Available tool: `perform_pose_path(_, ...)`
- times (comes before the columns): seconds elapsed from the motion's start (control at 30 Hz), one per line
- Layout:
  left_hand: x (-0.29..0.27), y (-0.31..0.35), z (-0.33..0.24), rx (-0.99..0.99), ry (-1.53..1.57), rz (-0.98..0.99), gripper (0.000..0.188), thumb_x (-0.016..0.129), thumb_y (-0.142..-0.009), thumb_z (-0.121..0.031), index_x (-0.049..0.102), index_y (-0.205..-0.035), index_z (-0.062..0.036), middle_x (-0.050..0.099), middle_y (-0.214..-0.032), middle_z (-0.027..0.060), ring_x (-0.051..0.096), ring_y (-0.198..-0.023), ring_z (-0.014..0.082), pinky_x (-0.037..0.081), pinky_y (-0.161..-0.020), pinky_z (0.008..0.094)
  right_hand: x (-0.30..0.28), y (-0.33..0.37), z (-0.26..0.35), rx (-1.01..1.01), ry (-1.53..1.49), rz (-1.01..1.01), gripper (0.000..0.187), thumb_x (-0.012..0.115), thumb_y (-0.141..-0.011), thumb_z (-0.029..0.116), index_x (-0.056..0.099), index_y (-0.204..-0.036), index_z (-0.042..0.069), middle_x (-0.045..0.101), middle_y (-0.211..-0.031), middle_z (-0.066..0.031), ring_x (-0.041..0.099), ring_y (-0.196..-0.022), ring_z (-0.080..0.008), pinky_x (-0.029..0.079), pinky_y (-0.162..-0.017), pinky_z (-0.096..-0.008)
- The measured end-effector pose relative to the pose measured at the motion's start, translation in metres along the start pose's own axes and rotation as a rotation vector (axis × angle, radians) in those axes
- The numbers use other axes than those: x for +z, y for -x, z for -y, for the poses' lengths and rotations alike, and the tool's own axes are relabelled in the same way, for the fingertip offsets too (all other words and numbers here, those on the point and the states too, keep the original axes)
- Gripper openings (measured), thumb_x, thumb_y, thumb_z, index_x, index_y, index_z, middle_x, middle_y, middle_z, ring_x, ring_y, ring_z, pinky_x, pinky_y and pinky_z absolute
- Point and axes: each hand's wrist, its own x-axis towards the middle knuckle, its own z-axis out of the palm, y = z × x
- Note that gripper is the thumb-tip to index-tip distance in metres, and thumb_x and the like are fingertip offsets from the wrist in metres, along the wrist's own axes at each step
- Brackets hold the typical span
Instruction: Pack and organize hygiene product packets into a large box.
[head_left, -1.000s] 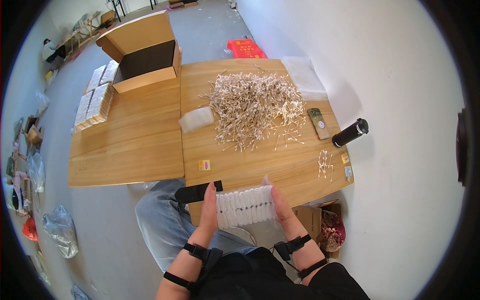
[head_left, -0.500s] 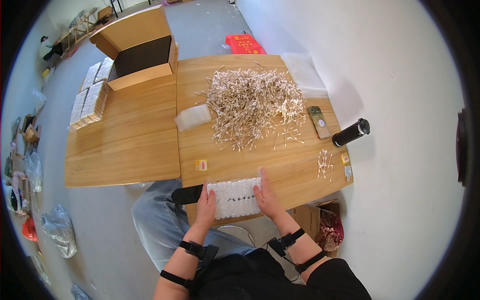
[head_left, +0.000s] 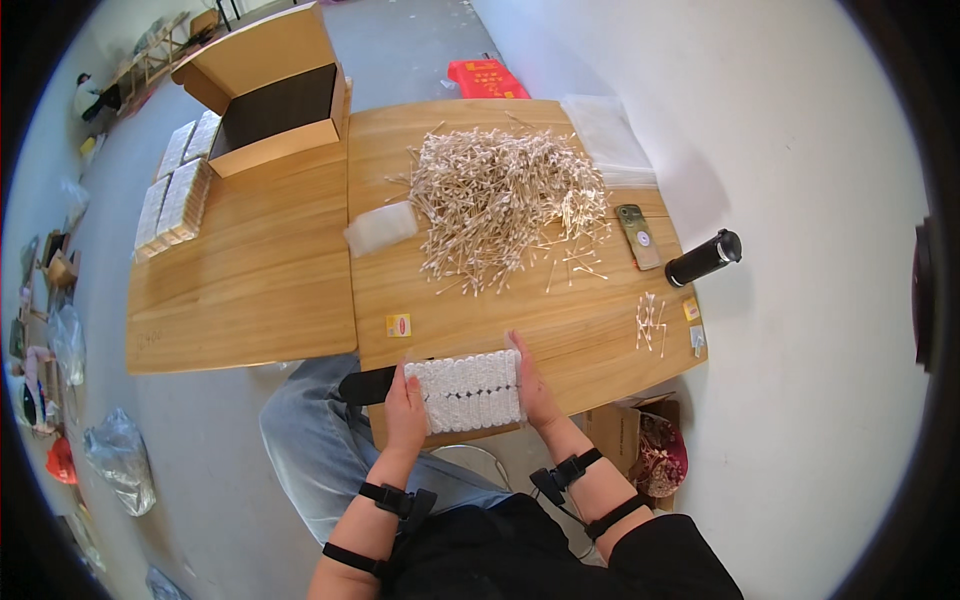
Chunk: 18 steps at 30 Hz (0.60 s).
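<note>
A block-shaped pack of cotton swabs, wrapped in clear plastic, is held over the table's near edge. My left hand is closed on its left end, thumb on the upper face. My right hand grips the other end, its fingers partly hidden behind the pack. Beyond it, a large loose heap of cotton swabs covers the middle of the wooden table. A small yellow and white card lies just past my left hand.
An open cardboard box and several wrapped swab packs are at the far left. Clear plastic bags, a phone, a black bottle and a few loose swabs lie to the right. A stack of small clear bags is left of the heap.
The pack has shifted slightly left and tilted a little. My right thumb has moved off its upper face toward the edge. Both hands still hold it.
</note>
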Motion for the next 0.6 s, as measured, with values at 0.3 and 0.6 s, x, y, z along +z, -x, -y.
perform_pose_path(0.3, 0.001, 0.001, 0.012, 0.026, -0.048, -0.030, 0.041, 0.040, -0.102, -0.024, 0.046, -0.133, 0.0030, 0.061, -0.116, 0.0234, 0.060, -0.105, 0.0339, 0.044, -0.092, 0.0350, -0.004, 0.004, -0.036, 0.050, 0.242, -0.401, 0.032, 0.045, -0.102, 0.029, 0.061, -0.112, 0.004, 0.067, -0.095, -0.0123, 0.062, -0.088, -0.0211, 0.048, -0.079, -0.0324)
perform_pose_path(0.6, -0.001, 0.001, -0.003, 0.008, 0.020, -0.013, 0.041, 0.043, -0.100, -0.022, 0.046, -0.133, 0.0036, 0.059, -0.119, 0.0258, 0.058, -0.108, 0.0383, 0.045, -0.093, 0.0372, -0.011, 0.000, -0.021, 0.081, 0.557, -0.301, 0.027, 0.054, -0.095, 0.027, 0.056, -0.084, 0.003, 0.062, -0.078, -0.0222, 0.061, -0.074, -0.0413, 0.046, -0.061, -0.0467)
